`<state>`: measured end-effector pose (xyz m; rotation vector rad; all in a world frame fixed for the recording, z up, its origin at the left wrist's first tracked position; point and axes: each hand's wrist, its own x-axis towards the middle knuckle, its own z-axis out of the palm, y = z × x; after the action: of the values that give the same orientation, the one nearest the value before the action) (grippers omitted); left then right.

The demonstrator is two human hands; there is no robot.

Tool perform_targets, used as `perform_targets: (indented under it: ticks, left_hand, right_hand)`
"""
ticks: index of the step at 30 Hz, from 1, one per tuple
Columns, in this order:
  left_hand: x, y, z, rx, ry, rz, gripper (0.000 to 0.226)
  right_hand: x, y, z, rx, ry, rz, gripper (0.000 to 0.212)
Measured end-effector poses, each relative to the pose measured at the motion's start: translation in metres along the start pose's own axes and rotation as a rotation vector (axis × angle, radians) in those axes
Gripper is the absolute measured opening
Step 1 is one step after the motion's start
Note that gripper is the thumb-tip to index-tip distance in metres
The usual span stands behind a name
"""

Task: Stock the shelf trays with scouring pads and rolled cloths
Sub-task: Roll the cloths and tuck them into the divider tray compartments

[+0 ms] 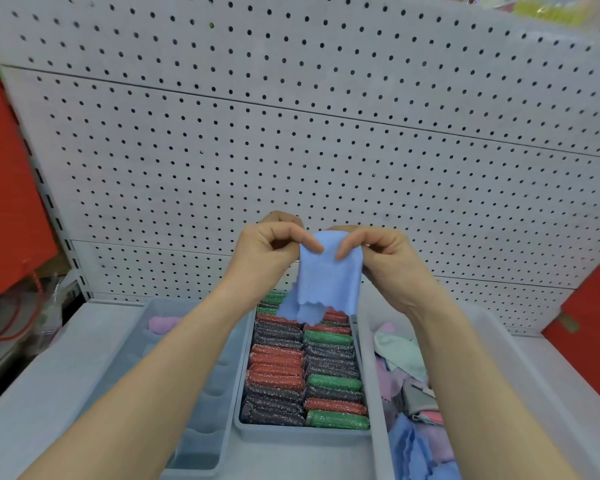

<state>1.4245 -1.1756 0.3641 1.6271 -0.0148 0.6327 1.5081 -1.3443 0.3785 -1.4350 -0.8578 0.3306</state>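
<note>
Blue cloth (328,275) hangs in the air in front of you, held up by its top edge, just above the far end of the middle tray (302,433). Your left hand (267,251) pinches the upper left corner between thumb and curled fingers. Your right hand (385,258) pinches the upper right corner the same way. The two hands sit close together, and the cloth droops between them with a wavy lower edge.

Three grey trays stand side by side on a grey shelf (66,368). The middle tray is packed with scouring pads (302,368) in two rows, coloured red, green and dark grey, lying side by side. The left tray (219,420) lies partly under your left forearm, and a lilac rolled cloth (161,323) sits at its far end. The right tray (378,438) holds a heap of loose cloths (406,375) in pink, mint, lilac, grey and blue, partly under your right forearm.

Behind the trays rises a white pegboard (291,133) dotted with holes. A red panel (7,202) stands at the far left, and a red box (593,323) leans at the far right.
</note>
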Motion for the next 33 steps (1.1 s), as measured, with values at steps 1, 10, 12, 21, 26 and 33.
perform_targets:
  ticks: [1,10,12,21,26,33]
  left_hand:
    - [0.001,0.000,-0.001,0.021,0.002,0.018,0.059]
    - [-0.006,0.006,-0.004,-0.028,-0.071,-0.030,0.040]
    - [-0.008,0.005,-0.003,-0.036,-0.074,-0.063,0.038]
    - [-0.009,0.007,-0.002,-0.104,0.000,-0.079,0.026]
    - [-0.012,0.002,0.001,-0.284,-0.192,-0.340,0.033]
    - [-0.020,-0.015,0.012,-0.265,-0.001,-0.288,0.013]
  right_hand:
    - [0.000,0.001,0.000,-0.007,0.016,0.013,0.058]
    - [-0.003,-0.001,0.005,-0.047,0.109,-0.060,0.036]
    - [-0.005,-0.004,0.004,-0.069,0.097,-0.064,0.038]
    - [-0.008,-0.013,0.009,-0.073,0.126,-0.031,0.049]
    - [-0.003,-0.011,0.010,-0.160,0.250,-0.112,0.058]
    - [-0.003,-0.001,0.018,-0.341,0.416,-0.153,0.033]
